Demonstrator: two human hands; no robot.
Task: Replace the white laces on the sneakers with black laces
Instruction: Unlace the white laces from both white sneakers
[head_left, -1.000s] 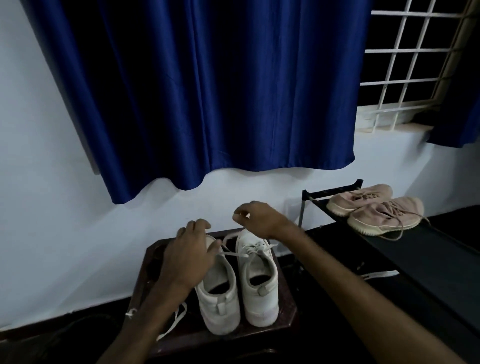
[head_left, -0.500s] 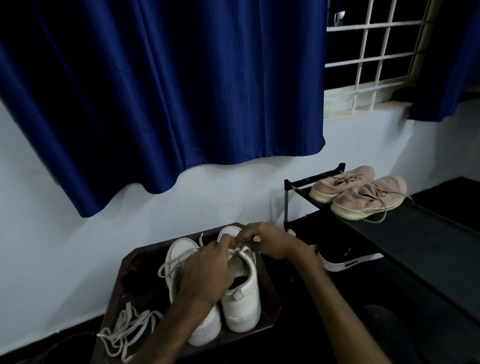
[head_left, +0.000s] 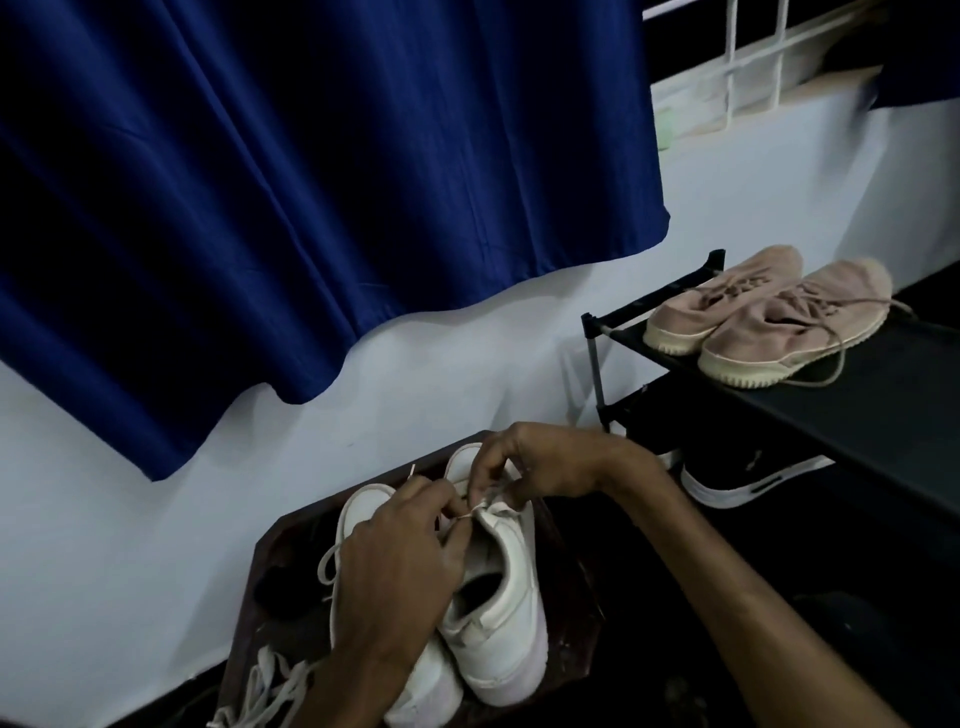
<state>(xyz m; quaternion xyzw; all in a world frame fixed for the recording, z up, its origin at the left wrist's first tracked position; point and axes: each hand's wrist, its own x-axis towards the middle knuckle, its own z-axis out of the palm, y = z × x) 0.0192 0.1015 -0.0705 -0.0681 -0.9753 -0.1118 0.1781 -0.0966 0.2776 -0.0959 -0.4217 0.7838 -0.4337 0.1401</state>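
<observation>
Two white sneakers stand side by side on a small dark stool (head_left: 576, 618), toes toward the wall. The right sneaker (head_left: 506, 623) is in plain sight; my left forearm covers much of the left sneaker (head_left: 363, 514). My left hand (head_left: 400, 561) pinches a white lace (head_left: 470, 514) over the right sneaker's eyelets. My right hand (head_left: 535, 467) pinches the same lace from the far side. A pulled-out white lace (head_left: 270, 686) lies piled at the stool's front left corner. A dark bundle (head_left: 280, 592) sits left of the sneakers; whether it is black laces I cannot tell.
A black shoe rack (head_left: 852, 410) stands to the right, with a pink pair of sneakers (head_left: 763, 317) on top and a black shoe with white trim (head_left: 753, 478) below. A blue curtain (head_left: 311, 182) hangs over the white wall behind.
My view has swung down and left. Both hands have come together over the right sneaker, pinching its lace. The loose lace pile at the stool's front left has come into view.
</observation>
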